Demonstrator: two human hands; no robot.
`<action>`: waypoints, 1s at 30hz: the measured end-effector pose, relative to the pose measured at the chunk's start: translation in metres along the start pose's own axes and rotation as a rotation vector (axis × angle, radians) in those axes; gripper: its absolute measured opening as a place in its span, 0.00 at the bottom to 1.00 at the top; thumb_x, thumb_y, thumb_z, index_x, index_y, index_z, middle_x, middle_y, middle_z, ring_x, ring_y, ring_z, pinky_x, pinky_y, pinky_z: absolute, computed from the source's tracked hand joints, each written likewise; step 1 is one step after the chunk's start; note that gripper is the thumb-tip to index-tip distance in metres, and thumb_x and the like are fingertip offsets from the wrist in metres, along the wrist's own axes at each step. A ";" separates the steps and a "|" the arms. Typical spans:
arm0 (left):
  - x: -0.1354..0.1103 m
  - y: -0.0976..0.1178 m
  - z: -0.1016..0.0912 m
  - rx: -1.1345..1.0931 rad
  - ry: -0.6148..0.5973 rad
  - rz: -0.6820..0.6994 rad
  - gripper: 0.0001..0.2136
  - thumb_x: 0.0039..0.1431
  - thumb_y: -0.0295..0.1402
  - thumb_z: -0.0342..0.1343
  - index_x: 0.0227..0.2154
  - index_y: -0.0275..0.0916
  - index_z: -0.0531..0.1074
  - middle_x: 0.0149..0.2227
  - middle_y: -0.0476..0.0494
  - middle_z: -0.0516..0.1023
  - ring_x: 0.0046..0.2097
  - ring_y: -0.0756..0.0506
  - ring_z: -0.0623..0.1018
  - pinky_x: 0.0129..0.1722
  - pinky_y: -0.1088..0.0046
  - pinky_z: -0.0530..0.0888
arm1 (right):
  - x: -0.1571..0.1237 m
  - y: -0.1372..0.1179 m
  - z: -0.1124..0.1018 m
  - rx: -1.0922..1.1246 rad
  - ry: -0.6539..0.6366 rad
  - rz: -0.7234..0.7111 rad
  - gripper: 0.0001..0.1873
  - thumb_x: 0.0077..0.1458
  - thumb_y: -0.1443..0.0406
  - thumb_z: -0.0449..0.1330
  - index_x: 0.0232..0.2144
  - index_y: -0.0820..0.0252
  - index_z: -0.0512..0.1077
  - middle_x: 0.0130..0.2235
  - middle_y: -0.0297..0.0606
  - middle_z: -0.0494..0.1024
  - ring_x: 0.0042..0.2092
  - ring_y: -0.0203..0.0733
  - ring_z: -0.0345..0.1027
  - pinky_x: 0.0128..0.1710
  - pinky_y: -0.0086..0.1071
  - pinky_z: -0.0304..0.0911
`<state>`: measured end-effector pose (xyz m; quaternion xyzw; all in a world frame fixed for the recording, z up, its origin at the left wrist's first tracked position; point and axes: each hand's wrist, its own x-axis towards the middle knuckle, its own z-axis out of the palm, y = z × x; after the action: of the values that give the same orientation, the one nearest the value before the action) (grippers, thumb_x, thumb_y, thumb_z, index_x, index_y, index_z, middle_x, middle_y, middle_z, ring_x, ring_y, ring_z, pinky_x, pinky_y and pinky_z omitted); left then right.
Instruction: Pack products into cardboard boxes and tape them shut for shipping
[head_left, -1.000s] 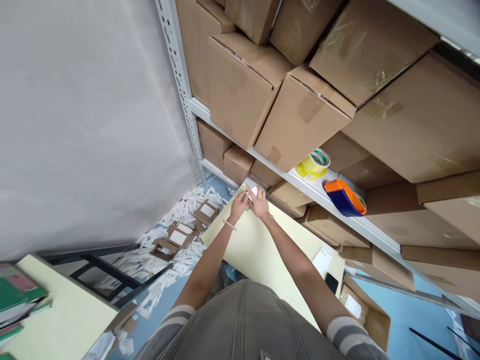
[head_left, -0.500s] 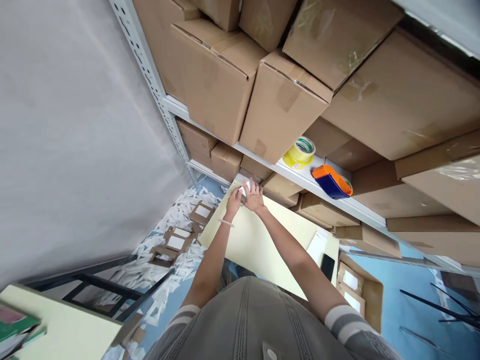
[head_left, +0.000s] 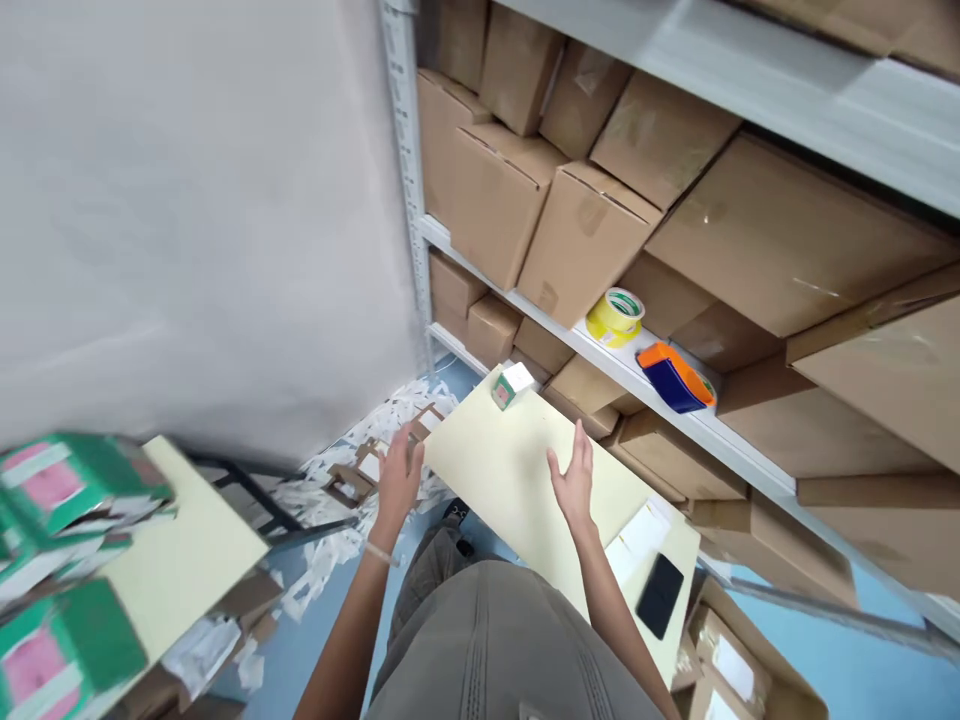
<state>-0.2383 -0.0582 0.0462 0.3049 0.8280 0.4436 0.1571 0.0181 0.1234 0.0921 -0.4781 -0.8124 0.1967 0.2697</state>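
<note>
A small green, pink and white box [head_left: 512, 386] stands at the far left corner of the pale yellow table [head_left: 517, 465]. My left hand [head_left: 399, 478] is raised left of the table edge, fingers apart and holding nothing. Above the table, my right hand [head_left: 574, 478] is open too, thumb spread from the fingers. Both hands are well apart from the small box. White papers [head_left: 637, 540] and a black phone [head_left: 660, 596] lie on the table to the right of my right hand.
Shelves hold many cardboard boxes [head_left: 499, 195], a yellow tape roll [head_left: 615, 316] and an orange and blue tape dispenser [head_left: 676, 377]. Green and pink packages [head_left: 67, 640] sit on a side table [head_left: 199, 540]. Paper strips [head_left: 330, 545] cover the floor. An open carton [head_left: 780, 690] stands at lower right.
Both hands have come away from the small box at the table corner, drawing back and moving apart. The view has turned left, bringing more of the green packages into sight.
</note>
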 end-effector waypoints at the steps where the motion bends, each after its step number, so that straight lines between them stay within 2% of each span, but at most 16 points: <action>1: -0.019 -0.006 -0.016 0.053 0.057 -0.021 0.29 0.70 0.50 0.39 0.67 0.38 0.58 0.68 0.33 0.61 0.71 0.36 0.56 0.69 0.43 0.43 | -0.005 0.001 -0.002 0.022 -0.010 -0.008 0.40 0.66 0.49 0.48 0.72 0.55 0.39 0.69 0.51 0.54 0.70 0.56 0.46 0.66 0.60 0.47; 4: -0.080 -0.016 -0.060 0.184 0.261 -0.108 0.29 0.70 0.49 0.40 0.67 0.39 0.57 0.68 0.34 0.60 0.71 0.36 0.55 0.69 0.42 0.42 | -0.012 -0.007 0.004 0.095 -0.085 -0.100 0.40 0.66 0.49 0.47 0.72 0.57 0.42 0.70 0.50 0.54 0.71 0.56 0.45 0.67 0.59 0.45; 7: -0.144 -0.019 -0.094 0.252 0.484 -0.229 0.28 0.70 0.47 0.40 0.68 0.41 0.55 0.69 0.36 0.59 0.72 0.37 0.54 0.70 0.44 0.42 | -0.018 -0.038 0.028 0.180 -0.221 -0.259 0.39 0.65 0.49 0.47 0.71 0.59 0.47 0.68 0.52 0.58 0.69 0.56 0.49 0.66 0.58 0.46; 10: -0.214 -0.021 -0.123 0.283 0.663 -0.359 0.27 0.71 0.46 0.40 0.69 0.43 0.53 0.69 0.38 0.59 0.72 0.38 0.54 0.70 0.44 0.42 | -0.041 -0.087 0.057 0.258 -0.379 -0.434 0.38 0.65 0.49 0.48 0.70 0.60 0.49 0.66 0.54 0.61 0.67 0.56 0.54 0.65 0.58 0.48; 14: -0.314 -0.030 -0.163 0.360 0.859 -0.559 0.27 0.70 0.45 0.40 0.69 0.44 0.53 0.70 0.38 0.58 0.72 0.38 0.54 0.70 0.43 0.41 | -0.094 -0.162 0.087 0.342 -0.561 -0.683 0.38 0.64 0.49 0.49 0.70 0.60 0.51 0.65 0.53 0.63 0.66 0.55 0.55 0.65 0.56 0.50; 17: -0.385 -0.041 -0.194 0.398 1.011 -0.694 0.27 0.70 0.46 0.40 0.69 0.44 0.54 0.70 0.38 0.57 0.72 0.37 0.53 0.69 0.42 0.42 | -0.140 -0.216 0.099 0.400 -0.620 -0.832 0.36 0.65 0.50 0.49 0.69 0.58 0.53 0.65 0.52 0.64 0.66 0.55 0.56 0.65 0.56 0.51; 19: -0.424 -0.051 -0.216 0.407 1.098 -0.746 0.27 0.70 0.46 0.40 0.69 0.44 0.54 0.70 0.38 0.56 0.72 0.37 0.52 0.69 0.41 0.42 | -0.171 -0.250 0.107 0.443 -0.632 -0.892 0.36 0.65 0.50 0.49 0.70 0.57 0.52 0.66 0.52 0.63 0.66 0.55 0.56 0.64 0.56 0.51; 23: -0.480 -0.081 -0.266 0.406 1.213 -0.785 0.27 0.70 0.46 0.40 0.69 0.44 0.54 0.71 0.38 0.55 0.72 0.37 0.52 0.69 0.41 0.41 | -0.238 -0.313 0.126 0.534 -0.640 -0.940 0.36 0.65 0.50 0.50 0.70 0.55 0.51 0.66 0.51 0.64 0.66 0.54 0.56 0.65 0.57 0.50; 26: -0.511 -0.107 -0.307 0.384 1.221 -0.779 0.28 0.70 0.46 0.39 0.69 0.44 0.54 0.71 0.37 0.54 0.72 0.37 0.51 0.69 0.42 0.41 | -0.294 -0.355 0.144 0.592 -0.650 -0.935 0.35 0.65 0.50 0.51 0.69 0.56 0.53 0.65 0.51 0.64 0.66 0.54 0.57 0.64 0.55 0.53; 30: -0.543 -0.136 -0.359 0.348 1.238 -0.754 0.28 0.70 0.46 0.39 0.69 0.45 0.52 0.71 0.38 0.53 0.72 0.39 0.51 0.69 0.43 0.42 | -0.372 -0.402 0.160 0.634 -0.736 -0.926 0.35 0.65 0.51 0.52 0.68 0.57 0.55 0.64 0.51 0.66 0.64 0.54 0.59 0.63 0.53 0.57</action>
<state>-0.0632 -0.6951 0.1275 -0.2850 0.8718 0.3126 -0.2470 -0.2041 -0.4023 0.1069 0.1203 -0.8755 0.4402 0.1590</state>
